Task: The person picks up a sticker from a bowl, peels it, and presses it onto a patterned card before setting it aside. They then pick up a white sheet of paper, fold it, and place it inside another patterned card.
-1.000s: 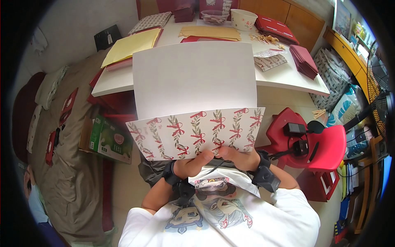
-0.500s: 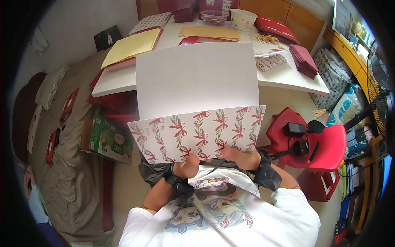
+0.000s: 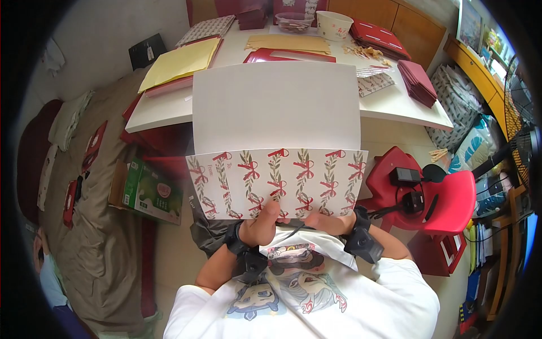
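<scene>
I hold a large sheet of card (image 3: 276, 107) in front of my chest, its plain white inner side facing me. Its lower part is folded up as a flap (image 3: 276, 182) printed with red bows and green leaf garlands. My left hand (image 3: 261, 226) pinches the flap's bottom edge near the middle, thumb on the print. My right hand (image 3: 327, 222) grips the same edge just to the right, mostly hidden behind the flap. Both wrists carry black strapped devices.
Behind the sheet stands a white table (image 3: 395, 107) with yellow paper (image 3: 180, 59), tan envelopes (image 3: 288, 42), dark red envelope stacks (image 3: 418, 82), a bowl (image 3: 334, 25) and patterned card. A red plastic chair (image 3: 446, 198) with black gadgets stands right. A green carton (image 3: 149, 192) lies on the floor left.
The sheet has turned from tilted to nearly level and shifted slightly right. The printed flap now lies squarer to the white part. My left thumb has moved up onto the flap.
</scene>
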Available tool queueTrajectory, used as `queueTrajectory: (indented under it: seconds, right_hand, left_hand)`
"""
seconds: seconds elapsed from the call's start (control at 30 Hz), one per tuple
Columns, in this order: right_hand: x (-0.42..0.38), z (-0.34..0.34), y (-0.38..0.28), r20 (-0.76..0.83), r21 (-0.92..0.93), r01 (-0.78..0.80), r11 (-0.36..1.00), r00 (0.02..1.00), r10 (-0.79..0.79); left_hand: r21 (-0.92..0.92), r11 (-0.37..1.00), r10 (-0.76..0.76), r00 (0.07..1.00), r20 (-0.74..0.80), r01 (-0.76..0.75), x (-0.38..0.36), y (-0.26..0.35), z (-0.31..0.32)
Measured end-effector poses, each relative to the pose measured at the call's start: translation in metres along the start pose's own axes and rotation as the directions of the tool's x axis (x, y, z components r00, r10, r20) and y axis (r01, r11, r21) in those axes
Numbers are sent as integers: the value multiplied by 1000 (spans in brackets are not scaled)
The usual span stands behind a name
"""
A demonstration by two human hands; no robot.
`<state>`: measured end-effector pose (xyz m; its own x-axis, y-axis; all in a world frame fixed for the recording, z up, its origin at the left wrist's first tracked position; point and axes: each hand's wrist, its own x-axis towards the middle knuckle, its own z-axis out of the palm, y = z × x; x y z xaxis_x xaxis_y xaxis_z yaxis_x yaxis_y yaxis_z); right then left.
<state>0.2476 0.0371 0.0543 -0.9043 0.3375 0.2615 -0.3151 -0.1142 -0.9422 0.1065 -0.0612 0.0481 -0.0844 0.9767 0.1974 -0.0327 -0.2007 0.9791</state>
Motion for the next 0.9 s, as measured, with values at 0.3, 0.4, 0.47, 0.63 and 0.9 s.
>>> queueTrajectory:
  seconds: [0.3,0.4,0.47,0.63,0.9]
  right_hand:
    - [-2,3,-7,12,-137,26,990,1000,-24]
    - [-1,4,-9,68,-292,53,955,997,-35]
    - [-1,4,-5,44,-295,-32,955,998,47]
    - [1,9,-3,-58,-173,-89,981,995,80]
    - [-1,12,-11,-140,-325,-52,944,990,6]
  left_hand:
    - [-6,997,72,991,115,-72,0,-11,-8]
    - [-157,976,176,973,152,-152,5,-5,1]
    - [-208,962,211,964,161,-176,6,-5,2]
    - [276,926,228,964,134,-258,1,-11,-7]
    - [229,939,247,967,65,-256,4,-19,-8]
